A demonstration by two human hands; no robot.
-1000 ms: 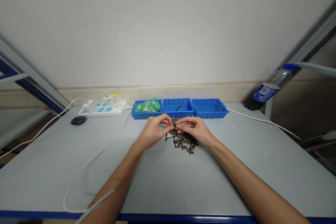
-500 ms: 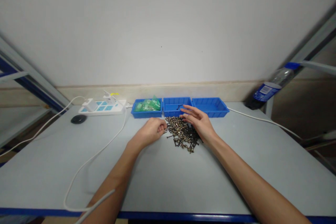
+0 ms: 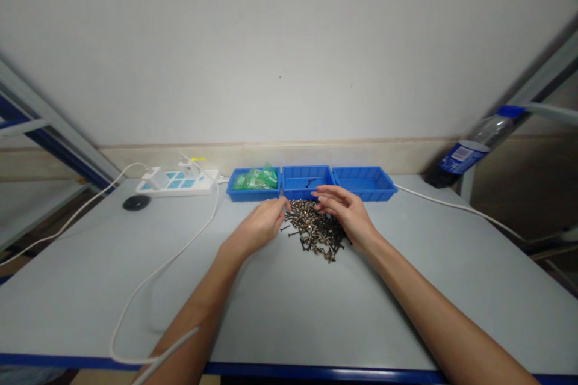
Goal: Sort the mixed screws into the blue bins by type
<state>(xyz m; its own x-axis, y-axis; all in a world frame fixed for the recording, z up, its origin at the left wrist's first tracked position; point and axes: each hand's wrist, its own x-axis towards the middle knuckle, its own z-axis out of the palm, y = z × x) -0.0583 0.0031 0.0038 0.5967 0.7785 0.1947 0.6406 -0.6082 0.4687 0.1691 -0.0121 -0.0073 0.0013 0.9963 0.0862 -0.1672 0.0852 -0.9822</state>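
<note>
Relative to the screw pile (image 3: 316, 233) (twelve o'clock toward the wall (image 3: 280, 24)): between nine and ten, black disc (image 3: 136, 203), with power strip (image 3: 189, 186) just behind and white cable (image 3: 169, 264) looping forward, passing in front of the left forearm (image 3: 198, 307). Between ten and eleven, blue tray (image 3: 253, 195) with green packets (image 3: 255, 178). At nine, left hand (image 3: 262, 221), fingers curled at the pile's edge; impossible to tell if holding a screw. At twelve, middle blue tray (image 3: 294, 183) with dark screws (image 3: 309, 182), blocking the path to the wall. Between one and two, right hand (image 3: 347, 215), half open, over the pile's margin, then right blue tray (image 3: 363, 181). Just past two, tilted bottle (image 3: 469, 150). Toward six, open tabletop (image 3: 293, 313) to the blue front edge (image 3: 325, 369).
</note>
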